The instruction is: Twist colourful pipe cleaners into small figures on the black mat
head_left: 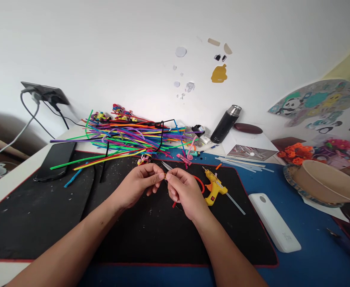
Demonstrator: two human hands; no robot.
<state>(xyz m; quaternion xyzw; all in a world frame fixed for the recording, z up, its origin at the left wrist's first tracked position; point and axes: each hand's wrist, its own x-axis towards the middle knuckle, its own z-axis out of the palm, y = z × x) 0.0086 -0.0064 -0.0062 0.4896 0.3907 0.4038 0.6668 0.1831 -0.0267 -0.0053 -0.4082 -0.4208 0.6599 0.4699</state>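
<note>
Over the black mat (151,239), my left hand (146,179) and my right hand (185,189) meet fingertip to fingertip. Both pinch a small yellow piece (165,176); the fingers cover most of it, so its exact kind cannot be made out. Behind and under my right hand lie scissors (166,166), blades pointing away to the left, with a red handle partly hidden by the hand. A yellow hot glue gun (216,187) with a clear glue stick in its back rests just right of my right hand. Beyond my left hand sits a small colourful figure (145,159).
A heap of coloured pipe cleaners (133,135) spreads along the wall. A black phone (57,159) lies left, a white power bank (274,222) right. Farther back are a black flask (226,124) and glue sticks (243,161); a beige bowl (321,185) stands far right.
</note>
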